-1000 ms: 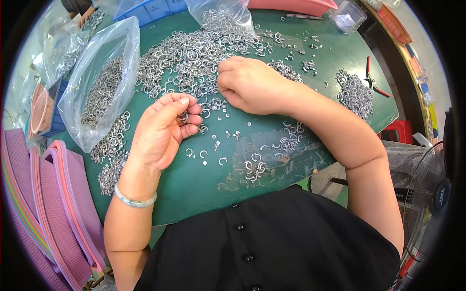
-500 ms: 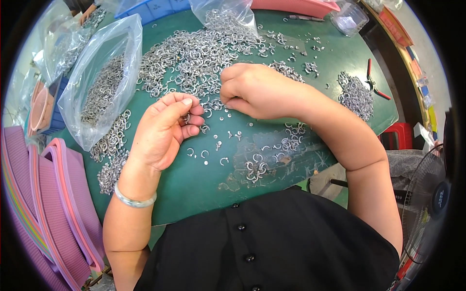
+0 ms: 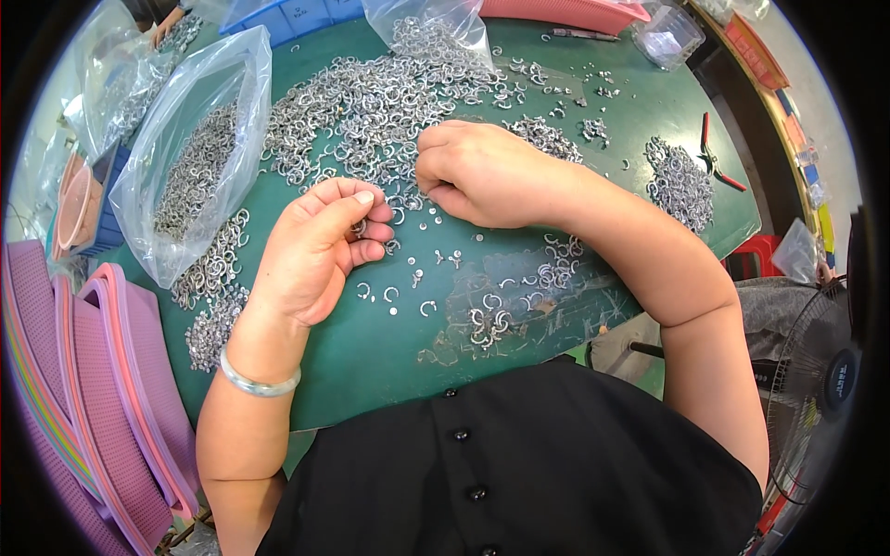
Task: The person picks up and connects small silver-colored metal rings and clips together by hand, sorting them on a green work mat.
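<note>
My left hand (image 3: pixel 324 243) is curled, palm up, with thumb and fingers closed on a small C-shaped metal ring (image 3: pixel 360 227). Close by on the right, my right hand (image 3: pixel 487 176) has its fingers drawn together at the near edge of a wide heap of silvery C-shaped rings (image 3: pixel 371 116). Its fingertips are partly hidden, so what they hold, if anything, does not show. Below both hands, a few loose rings (image 3: pixel 427 308), tiny round pieces (image 3: pixel 393 311) and small stemmed metal pieces (image 3: pixel 417 277) lie on the green tabletop (image 3: pixel 352 371).
A clear plastic bag (image 3: pixel 250 102) of rings stands at the left, with smaller piles below it. Red-handled pliers (image 3: pixel 709 157) lie by another pile (image 3: pixel 681 185) at right. Blue and pink trays (image 3: pixel 565 11) line the back. Purple trays (image 3: pixel 139 389) stand left; a fan (image 3: pixel 834 375) right.
My right hand has shifted very slightly left; my left hand keeps its hold almost unmoved. At the right edge, a clear plastic bag has come into view beyond the table.
</note>
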